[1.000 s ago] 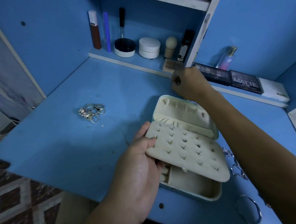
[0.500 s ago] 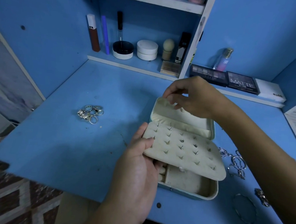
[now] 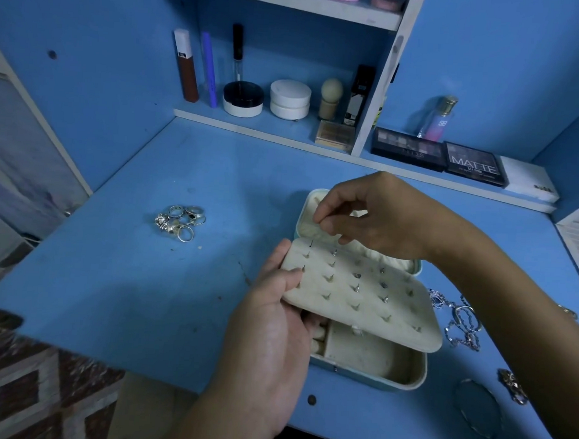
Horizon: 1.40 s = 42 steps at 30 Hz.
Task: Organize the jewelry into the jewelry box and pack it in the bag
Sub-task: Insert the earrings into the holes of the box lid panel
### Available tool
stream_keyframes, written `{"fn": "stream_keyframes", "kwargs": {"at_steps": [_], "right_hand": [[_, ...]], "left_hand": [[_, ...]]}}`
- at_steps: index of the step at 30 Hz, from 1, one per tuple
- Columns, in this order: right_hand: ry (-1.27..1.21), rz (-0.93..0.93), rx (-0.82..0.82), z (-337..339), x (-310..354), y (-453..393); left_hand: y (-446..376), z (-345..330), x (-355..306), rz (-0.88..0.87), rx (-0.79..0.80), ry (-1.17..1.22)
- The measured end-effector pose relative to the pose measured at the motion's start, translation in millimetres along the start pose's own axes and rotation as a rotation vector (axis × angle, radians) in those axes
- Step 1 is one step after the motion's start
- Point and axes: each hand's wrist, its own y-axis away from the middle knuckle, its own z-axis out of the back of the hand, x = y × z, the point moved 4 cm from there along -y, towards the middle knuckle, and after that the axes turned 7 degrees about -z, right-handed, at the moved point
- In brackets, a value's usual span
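Evidently the left hand (image 3: pixel 276 322) gripped the earring panel (image 3: pixel 361 297) raised, steadying it beneath the right hand (image 3: pixel 375 217), whose pinched fingertips (image 3: pixel 318 219) presumably held an earring.

We see a blue surface (image 3: pixel 117 277) with blue walls (image 3: pixel 98 58) on three sides and a white-edged shelf (image 3: pixel 276 126) along the back. A patterned brown floor (image 3: pixel 37 397) shows at lower left. The light is dim and bluish.

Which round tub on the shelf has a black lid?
The round white tub with the black lid, left of the all-white round tub; a clear tube stands behind it.
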Motion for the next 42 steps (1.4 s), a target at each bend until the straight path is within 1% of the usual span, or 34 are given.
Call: {"fn": "stream_keyframes", "kwargs": {"at_steps": [7,12,15,22,36,42], "right_hand": [[0.022,0.034,0.002,2,1,5],[-0.05,0.012,0.01,1,-1,6],[-0.031,0.036,-0.013,3,-2,8],[-0.024,0.055,-0.004,4,-3,10],[0.1,0.002,0.029,-3,2,8],[0.169,0.02,0.05,-7,9,5]], "left_hand": [[-1,1,1,-0.001,0.013,-0.006],[-1,1,1,-0.004,0.011,0.001],[-1,1,1,-0.002,0.012,0.005],[-2,1,1,-0.003,0.02,0.003],[-2,2,2,-0.008,0.024,-0.007],[-2,2,1,-0.005,0.023,-0.008]]}}
